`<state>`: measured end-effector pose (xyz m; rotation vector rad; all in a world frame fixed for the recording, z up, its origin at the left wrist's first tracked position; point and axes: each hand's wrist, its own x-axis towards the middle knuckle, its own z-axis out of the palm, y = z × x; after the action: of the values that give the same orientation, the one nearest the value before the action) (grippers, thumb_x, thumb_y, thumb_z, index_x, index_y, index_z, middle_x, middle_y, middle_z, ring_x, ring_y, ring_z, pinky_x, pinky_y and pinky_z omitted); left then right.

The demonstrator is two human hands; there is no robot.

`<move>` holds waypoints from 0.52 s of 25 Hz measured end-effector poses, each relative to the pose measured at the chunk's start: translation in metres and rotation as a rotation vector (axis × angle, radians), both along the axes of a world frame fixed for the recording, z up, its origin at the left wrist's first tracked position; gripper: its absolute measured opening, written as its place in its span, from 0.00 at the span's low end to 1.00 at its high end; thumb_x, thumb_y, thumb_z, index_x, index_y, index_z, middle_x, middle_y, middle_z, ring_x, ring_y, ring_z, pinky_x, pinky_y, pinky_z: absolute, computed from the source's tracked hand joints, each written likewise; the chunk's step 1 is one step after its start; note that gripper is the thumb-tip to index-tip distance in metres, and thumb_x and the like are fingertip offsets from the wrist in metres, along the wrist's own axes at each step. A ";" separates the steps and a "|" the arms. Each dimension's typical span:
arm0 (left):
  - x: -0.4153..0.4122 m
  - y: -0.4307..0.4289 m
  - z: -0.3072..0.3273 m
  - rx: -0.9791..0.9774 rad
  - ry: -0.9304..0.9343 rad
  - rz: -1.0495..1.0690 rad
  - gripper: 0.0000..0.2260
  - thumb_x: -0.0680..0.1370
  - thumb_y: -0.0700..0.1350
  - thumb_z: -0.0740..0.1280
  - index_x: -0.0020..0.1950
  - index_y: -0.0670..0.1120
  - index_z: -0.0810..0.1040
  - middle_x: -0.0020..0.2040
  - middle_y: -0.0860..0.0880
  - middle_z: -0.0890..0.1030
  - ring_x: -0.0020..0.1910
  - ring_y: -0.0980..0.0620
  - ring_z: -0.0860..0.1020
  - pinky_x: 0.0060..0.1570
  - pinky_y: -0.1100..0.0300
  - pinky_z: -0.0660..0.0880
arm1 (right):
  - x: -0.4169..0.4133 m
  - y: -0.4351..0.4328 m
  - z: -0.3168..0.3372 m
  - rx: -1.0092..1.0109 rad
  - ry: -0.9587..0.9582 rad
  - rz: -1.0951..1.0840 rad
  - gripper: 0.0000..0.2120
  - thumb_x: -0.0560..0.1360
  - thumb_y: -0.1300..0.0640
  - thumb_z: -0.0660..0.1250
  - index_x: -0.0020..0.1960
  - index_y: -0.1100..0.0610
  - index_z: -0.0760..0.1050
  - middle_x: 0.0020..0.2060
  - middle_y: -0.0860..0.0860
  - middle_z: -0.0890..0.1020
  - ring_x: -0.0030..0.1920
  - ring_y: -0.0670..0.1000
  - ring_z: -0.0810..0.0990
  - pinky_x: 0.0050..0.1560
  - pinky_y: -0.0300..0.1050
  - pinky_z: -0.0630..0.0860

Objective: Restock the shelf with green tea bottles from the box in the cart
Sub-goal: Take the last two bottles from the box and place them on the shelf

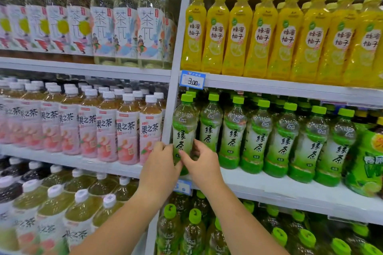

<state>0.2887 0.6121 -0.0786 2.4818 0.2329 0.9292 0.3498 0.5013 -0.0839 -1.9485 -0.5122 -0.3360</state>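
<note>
Two bare forearms reach up from the bottom edge, and both hands meet on one green tea bottle (184, 126). The left hand (159, 163) curls against the bottle's lower left side. The right hand (204, 163) pinches the lower right side, fingertips on the edge of the label and thumb across its front. Between them the bottle is gripped low on its body. It stands about upright, its base hidden behind the hands at the front edge of the white shelf (290, 188).

This bottle is at the far left end of the row of green tea bottles (257, 136), just beside the white upright post (172, 109) that divides the two bays. More green caps show behind that front row. At the row's right end sits a large bottle with a bright green label (366, 163).

A blue price tag reading 3.00 (192, 80) hangs on the shelf edge just above the held bottle, and a smaller blue tag (183, 187) sits just under the hands. One level up stand yellow honey pomelo drinks (238, 33). One level down are green-capped bottles (194, 232) of a darker tea.

Left of the post, pink-labelled peach fruit teas (128, 130) with white caps fill the same level. White-labelled tea bottles (124, 27) stand above them, and white-capped bottles of pale green drink (83, 207) below.
</note>
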 end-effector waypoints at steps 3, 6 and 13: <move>0.002 0.000 -0.004 -0.003 -0.005 0.027 0.14 0.78 0.50 0.68 0.61 0.46 0.76 0.54 0.52 0.72 0.50 0.51 0.76 0.42 0.61 0.69 | 0.005 0.005 -0.005 0.000 0.008 0.002 0.34 0.67 0.36 0.67 0.69 0.50 0.74 0.57 0.43 0.83 0.57 0.43 0.81 0.59 0.47 0.80; 0.003 0.001 -0.007 -0.032 -0.014 0.048 0.17 0.78 0.52 0.67 0.65 0.48 0.75 0.57 0.52 0.74 0.51 0.50 0.77 0.41 0.57 0.73 | 0.004 0.004 -0.005 0.000 0.017 0.016 0.32 0.68 0.39 0.67 0.69 0.50 0.75 0.56 0.42 0.83 0.55 0.42 0.81 0.58 0.45 0.80; 0.006 0.006 -0.013 -0.018 0.002 0.005 0.23 0.77 0.53 0.69 0.70 0.48 0.73 0.59 0.49 0.74 0.55 0.49 0.77 0.46 0.56 0.76 | 0.004 -0.001 -0.007 -0.004 0.025 0.047 0.23 0.73 0.42 0.68 0.65 0.50 0.79 0.53 0.42 0.84 0.55 0.43 0.81 0.59 0.48 0.79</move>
<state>0.2945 0.6185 -0.0920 2.4666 0.2478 0.9228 0.3541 0.4998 -0.0911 -1.9389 -0.5415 -0.2811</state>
